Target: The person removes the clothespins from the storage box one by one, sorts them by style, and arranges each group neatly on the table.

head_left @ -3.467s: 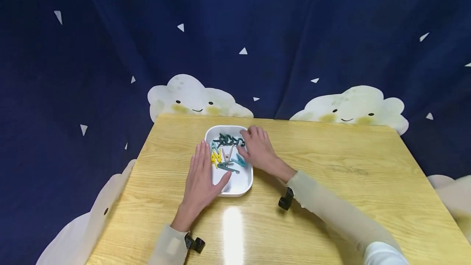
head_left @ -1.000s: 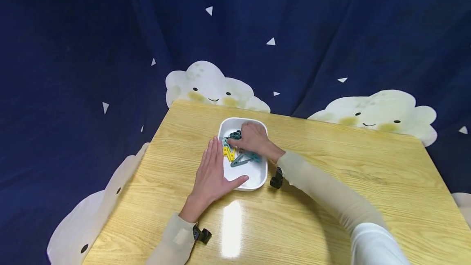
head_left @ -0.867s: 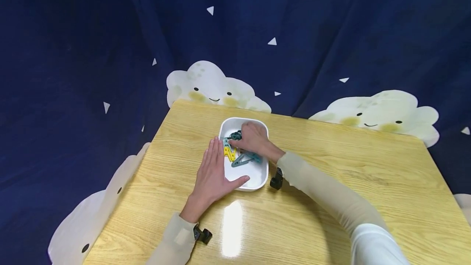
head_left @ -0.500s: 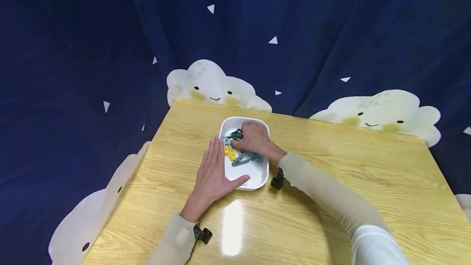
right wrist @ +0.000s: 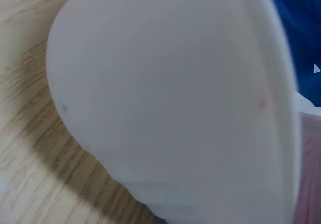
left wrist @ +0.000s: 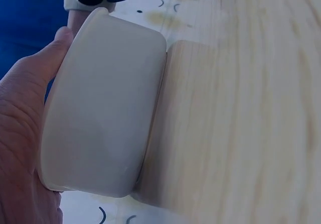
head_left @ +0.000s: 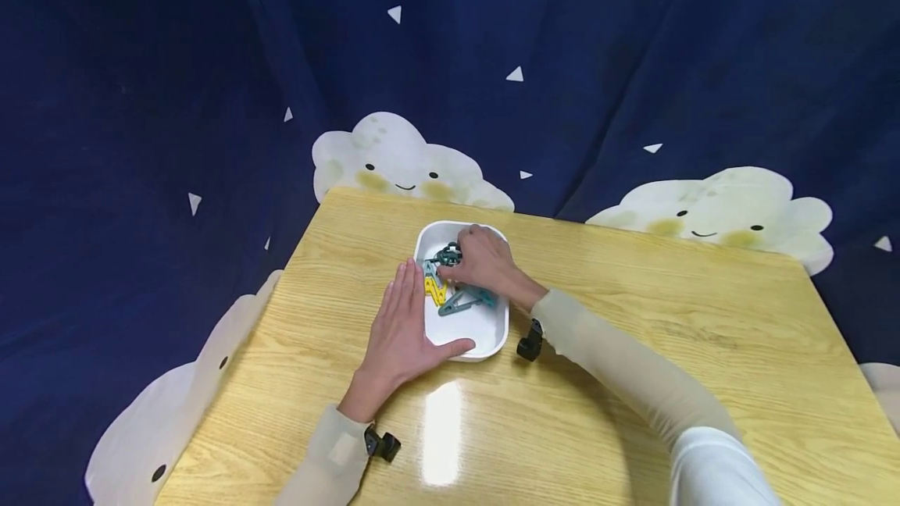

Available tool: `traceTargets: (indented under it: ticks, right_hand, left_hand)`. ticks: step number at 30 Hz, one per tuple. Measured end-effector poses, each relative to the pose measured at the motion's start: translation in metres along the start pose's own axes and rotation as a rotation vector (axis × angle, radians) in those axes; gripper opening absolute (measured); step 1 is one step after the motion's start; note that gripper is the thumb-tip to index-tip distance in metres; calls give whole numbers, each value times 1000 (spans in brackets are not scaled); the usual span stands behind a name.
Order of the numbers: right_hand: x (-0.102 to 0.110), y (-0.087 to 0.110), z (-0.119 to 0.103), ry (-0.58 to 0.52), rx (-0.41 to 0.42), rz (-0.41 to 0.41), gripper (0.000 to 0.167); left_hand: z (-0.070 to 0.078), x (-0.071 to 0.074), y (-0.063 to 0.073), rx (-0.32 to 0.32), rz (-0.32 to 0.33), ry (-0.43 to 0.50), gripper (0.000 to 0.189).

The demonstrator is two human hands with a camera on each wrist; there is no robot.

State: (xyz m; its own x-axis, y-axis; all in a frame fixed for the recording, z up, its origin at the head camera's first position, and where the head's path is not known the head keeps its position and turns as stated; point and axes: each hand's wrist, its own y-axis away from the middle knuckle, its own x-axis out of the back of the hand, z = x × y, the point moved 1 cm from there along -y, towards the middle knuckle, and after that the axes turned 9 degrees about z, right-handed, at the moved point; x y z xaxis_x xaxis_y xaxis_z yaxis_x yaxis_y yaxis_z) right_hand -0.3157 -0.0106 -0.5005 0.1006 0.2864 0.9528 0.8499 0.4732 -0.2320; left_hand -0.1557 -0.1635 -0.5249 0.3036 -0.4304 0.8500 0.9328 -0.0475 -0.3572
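A white rectangular box (head_left: 485,342) stands on the table, its outer wall filling much of both wrist views. My left hand (head_left: 401,326) lies against its left side with straight fingers, the thumb along the near rim. My right hand (head_left: 485,260) reaches over the right rim into the far half of the box. Its fingers bend down beside a cluster of dark green ring-like pieces (head_left: 448,254); the fingertips are hidden, and whether they pinch anything does not show. Yellow clothespins (head_left: 436,291), a light blue clothespin (head_left: 431,270) and grey-green clothespins (head_left: 458,302) lie near the thumb.
The box sits on a wooden table (head_left: 633,318), left of its middle. Behind the table hangs a dark blue curtain (head_left: 450,37) with white triangles and clouds. A small black wrist camera (head_left: 530,340) hangs below the right forearm, close to the box.
Since the oldest frame, my right hand has moved from the box's right rim inward, over the clothespins. In the last second it has barely moved. The left hand stays on the box.
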Motion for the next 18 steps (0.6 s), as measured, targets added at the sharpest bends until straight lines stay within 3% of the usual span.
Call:
traceTargets:
  ticks: [18]
  right_hand:
    - [24, 27, 5, 9, -1, 90, 63]
  left_hand:
    - [0, 2, 0, -23, -32, -32, 147]
